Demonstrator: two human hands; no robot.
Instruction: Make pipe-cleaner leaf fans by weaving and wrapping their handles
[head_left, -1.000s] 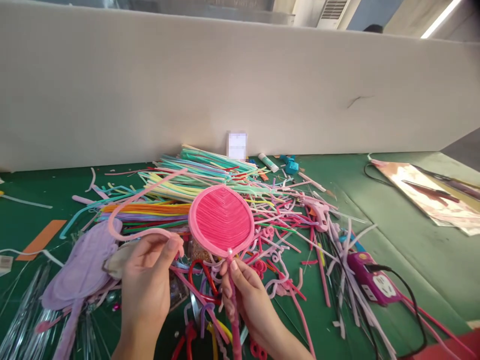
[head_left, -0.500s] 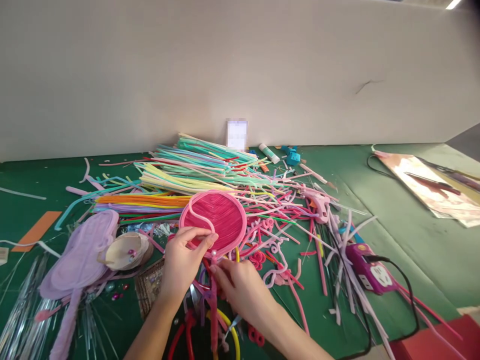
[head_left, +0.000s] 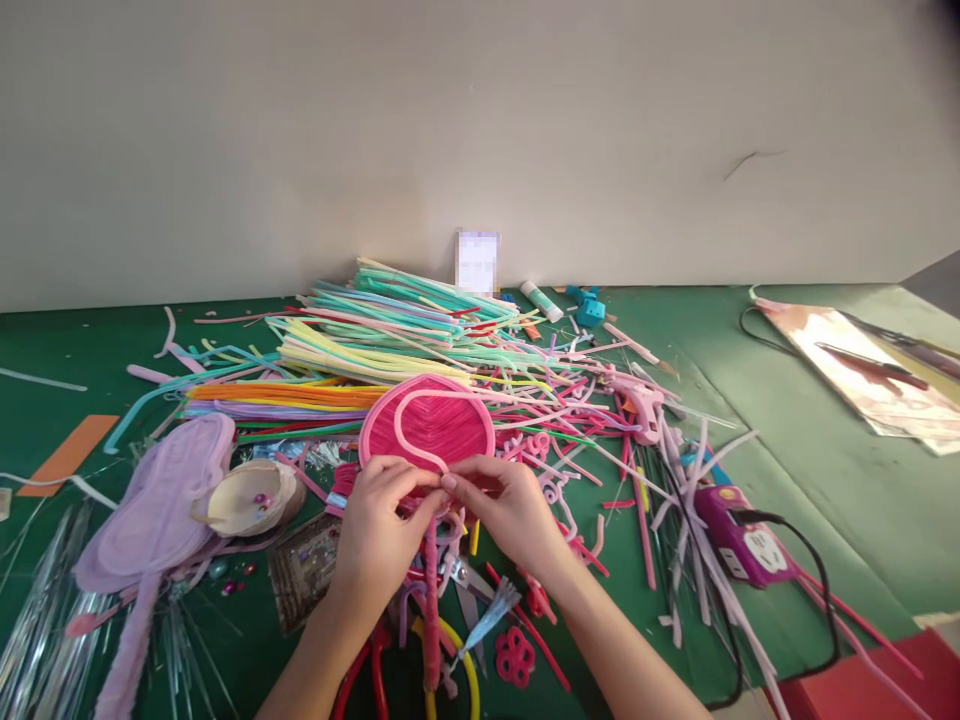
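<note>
A round deep-pink fan of pipe cleaners [head_left: 450, 435] with a lighter pink rim stands before me, its wrapped pink handle [head_left: 430, 610] pointing down. Over its face curves a pale pink pipe cleaner [head_left: 401, 420]. My left hand [head_left: 386, 515] pinches that strip near the fan's lower edge. From the other side my right hand [head_left: 502, 500] meets it, thumb and fingers closed on the same strip. Both sets of fingertips almost touch, hiding the strip's end. Below lie scissors [head_left: 466, 590], a light blue tassel [head_left: 495, 610] and red-handled pliers [head_left: 380, 670].
Bundles of coloured pipe cleaners [head_left: 360, 350] cover the table behind the fan. At left are a lilac pipe-cleaner fan [head_left: 161, 510] and a bowl [head_left: 251, 500] with beads. A pink glue gun [head_left: 641, 405] and a purple power socket [head_left: 739, 540] with a black cable lie right.
My right hand has moved up from beside the handle to the pale pink strip. The strip's curve has shifted right across the fan. Scissors and tassel have come into fuller view.
</note>
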